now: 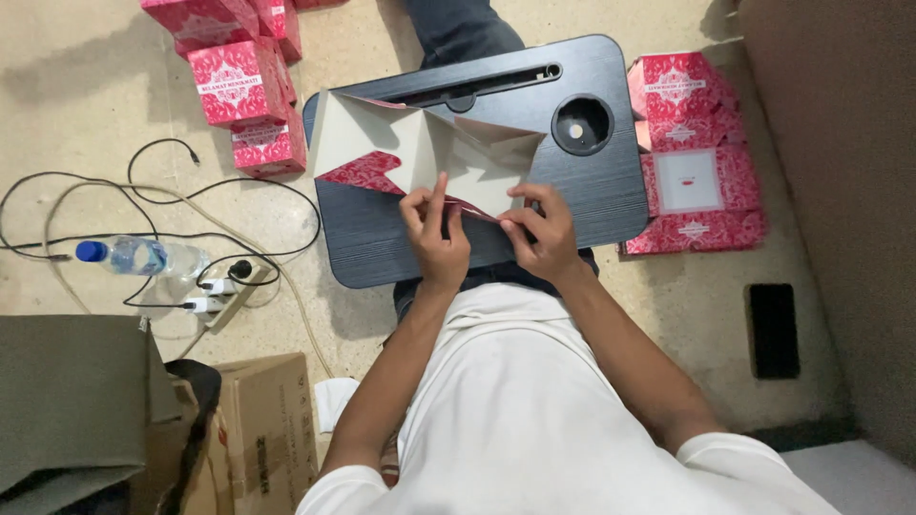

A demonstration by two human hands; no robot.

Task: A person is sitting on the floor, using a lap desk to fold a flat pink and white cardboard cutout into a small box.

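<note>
Between our two hands we pinch the near edge of a flat, unfolded carton [420,153], white inside and red-patterned outside. Our left hand [435,234] closes finger and thumb on that edge, the forefinger pointing up over the white face. Our right hand [542,232] sits just beside it, its fingers curled down and clamped on the same edge. Both hands grip the carton; neither is open.

Under the grip lies a dark lap tray [382,248], and the carton spreads away from our fingers across its top, creased into triangular flaps, with a red corner showing just left of our left hand. Beyond our right hand, the tray has a round cup hole [582,124], and a long slot [487,84] runs along its far edge.

Right of the grip, off the tray, finished red boxes [692,153] lie stacked on the floor. Left of the grip and farther off, more red boxes [239,86] stand in a pile. Well to the left, a water bottle [143,256] lies among cables [172,191], next to a power strip [224,294].
</note>
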